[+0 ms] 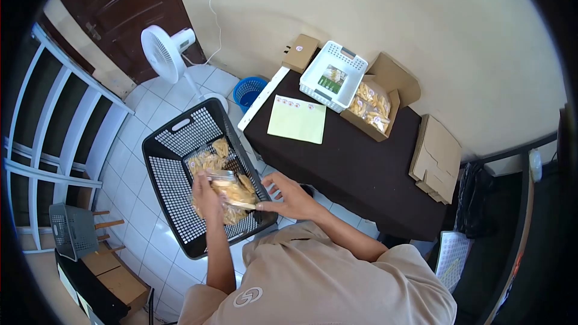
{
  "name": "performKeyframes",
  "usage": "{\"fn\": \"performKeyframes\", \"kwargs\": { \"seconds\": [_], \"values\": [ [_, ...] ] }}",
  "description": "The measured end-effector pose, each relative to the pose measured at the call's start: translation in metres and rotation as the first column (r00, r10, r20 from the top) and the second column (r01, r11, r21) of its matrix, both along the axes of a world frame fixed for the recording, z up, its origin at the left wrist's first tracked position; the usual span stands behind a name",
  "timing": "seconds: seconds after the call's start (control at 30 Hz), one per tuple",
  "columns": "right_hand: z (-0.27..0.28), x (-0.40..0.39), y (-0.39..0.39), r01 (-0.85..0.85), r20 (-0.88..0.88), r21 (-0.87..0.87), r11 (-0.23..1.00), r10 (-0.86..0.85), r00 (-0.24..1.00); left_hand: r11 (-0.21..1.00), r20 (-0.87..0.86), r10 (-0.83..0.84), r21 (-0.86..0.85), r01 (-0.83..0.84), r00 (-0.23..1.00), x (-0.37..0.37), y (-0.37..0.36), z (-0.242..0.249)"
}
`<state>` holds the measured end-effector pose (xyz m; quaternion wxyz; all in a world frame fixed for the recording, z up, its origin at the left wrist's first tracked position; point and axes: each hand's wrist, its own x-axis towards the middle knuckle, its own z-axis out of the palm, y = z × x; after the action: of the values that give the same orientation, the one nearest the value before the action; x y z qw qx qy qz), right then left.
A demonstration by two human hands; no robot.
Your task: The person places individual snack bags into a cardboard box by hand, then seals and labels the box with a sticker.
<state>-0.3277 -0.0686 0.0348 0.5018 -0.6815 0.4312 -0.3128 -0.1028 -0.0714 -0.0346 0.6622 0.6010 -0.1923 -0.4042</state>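
My left hand is closed on the left side of a clear plastic snack packet filled with yellowish pieces, held over a black basket. To the packet's right is my right hand, its fingers spread and curved, the thumb tip right at the packet's edge. Beneath, several similar packets lie inside the basket, partly covered by the held packet and my left hand.
On the dark-covered table are a pale green sheet with stickers, a white basket, an open carton of snack packets and flattened cardboard boxes. A white fan and blue bin stand beyond the black basket.
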Motion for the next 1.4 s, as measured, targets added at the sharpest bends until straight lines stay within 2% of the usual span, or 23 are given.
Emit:
{"fn": "performKeyframes", "kwargs": {
  "seconds": [0.03,0.1,0.17,0.2,0.23,0.3,0.33,0.37,0.43,0.47,0.5,0.57,0.6,0.67,0.7,0.77,0.83,0.9,1.03,1.1,1.17,1.27,1.4],
  "values": [
    [0.000,-0.005,-0.004,0.048,0.021,-0.152,0.987,-0.045,0.999,1.000,0.011,-0.008,-0.004,0.008,1.000,-0.025,-0.009,0.010],
    [-0.003,-0.025,-0.014,0.032,0.004,-0.095,0.995,-0.032,0.999,1.000,-0.269,-0.006,0.014,0.010,0.963,-0.080,-0.021,0.020],
    [-0.019,-0.051,-0.029,0.090,-0.038,-0.126,0.988,-0.096,0.995,0.997,-0.444,0.013,-0.064,-0.045,0.896,-0.132,-0.032,0.017],
    [-0.018,-0.069,-0.039,0.124,-0.048,-0.154,0.980,-0.133,0.990,0.982,-0.473,-0.155,-0.173,0.081,0.868,-0.141,-0.034,-0.003],
    [-0.019,-0.093,-0.052,0.110,-0.093,-0.177,0.978,-0.128,0.987,0.990,-0.476,-0.143,-0.085,0.117,0.868,-0.159,-0.040,0.014],
    [-0.026,-0.140,-0.072,0.368,-0.034,0.122,0.922,-0.366,0.930,0.976,-0.367,-0.214,-0.048,0.212,0.905,-0.182,-0.047,0.025],
    [-0.056,-0.172,-0.086,0.476,-0.021,0.074,0.877,-0.476,0.879,0.977,-0.364,-0.209,-0.038,0.210,0.908,-0.188,-0.049,0.021],
    [-0.070,-0.202,-0.101,0.578,-0.013,0.088,0.811,-0.579,0.815,0.968,-0.267,-0.240,0.010,0.252,0.933,-0.189,-0.050,0.014],
    [-0.069,-0.258,-0.130,0.677,-0.017,0.228,0.700,-0.693,0.721,0.956,-0.157,-0.272,0.072,0.286,0.949,-0.187,-0.050,0.002],
    [-0.084,-0.282,-0.144,0.728,0.028,0.237,0.643,-0.754,0.657,0.951,-0.142,-0.277,0.101,0.293,0.950,-0.184,-0.050,-0.003],
    [-0.061,-0.294,-0.155,0.783,-0.153,0.075,0.617,-0.769,0.621,0.946,-0.128,-0.283,0.127,0.299,0.950,-0.182,-0.051,-0.004],
    [-0.072,-0.319,-0.180,0.831,-0.210,-0.037,0.555,-0.817,0.537,0.946,-0.099,-0.260,0.172,0.274,0.961,-0.183,-0.054,-0.002],
    [-0.079,-0.324,-0.192,0.829,-0.207,-0.029,0.559,-0.815,0.542,0.948,-0.092,-0.258,0.169,0.271,0.962,-0.183,-0.055,-0.003],
    [-0.093,-0.329,-0.216,0.810,-0.156,-0.226,0.541,-0.841,0.519,0.952,-0.075,-0.248,0.167,0.258,0.966,-0.187,-0.057,0.000],
    [-0.101,-0.328,-0.225,0.808,-0.152,-0.218,0.548,-0.837,0.526,0.953,-0.063,-0.248,0.164,0.255,0.967,-0.190,-0.058,0.003],
    [-0.118,-0.322,-0.239,0.744,-0.299,-0.319,0.587,-0.808,0.508,0.956,-0.045,-0.240,0.162,0.244,0.970,-0.196,-0.058,0.005],
    [-0.137,-0.318,-0.245,0.699,-0.297,-0.318,0.640,-0.768,0.568,0.945,0.026,-0.282,0.182,0.273,0.959,-0.200,-0.055,0.005],
    [-0.144,-0.311,-0.245,0.580,-0.635,-0.281,0.765,-0.601,0.486,0.942,0.059,-0.286,0.202,0.269,0.956,-0.202,-0.051,0.002],
    [-0.123,-0.306,-0.241,0.541,-0.684,-0.321,0.777,-0.586,0.435,0.930,0.140,-0.297,0.268,0.252,0.945,-0.200,-0.039,-0.001],
    [-0.125,-0.305,-0.241,0.539,-0.659,-0.340,0.771,-0.604,0.449,0.930,0.148,-0.283,0.284,0.233,0.948,-0.198,-0.033,-0.002],
    [-0.137,-0.304,-0.241,0.427,-0.460,-0.586,0.688,-0.717,0.523,0.929,0.155,-0.275,0.295,0.221,0.949,-0.193,-0.030,-0.003],
    [-0.141,-0.289,-0.234,0.327,-0.511,-0.603,0.728,-0.667,0.542,0.924,0.162,-0.277,0.314,0.217,0.947,-0.188,-0.028,-0.005],
    [-0.151,-0.290,-0.228,0.379,-0.474,-0.547,0.747,-0.649,0.595,0.937,0.196,-0.250,0.298,0.185,0.948,-0.184,-0.025,-0.002]
  ]
}}
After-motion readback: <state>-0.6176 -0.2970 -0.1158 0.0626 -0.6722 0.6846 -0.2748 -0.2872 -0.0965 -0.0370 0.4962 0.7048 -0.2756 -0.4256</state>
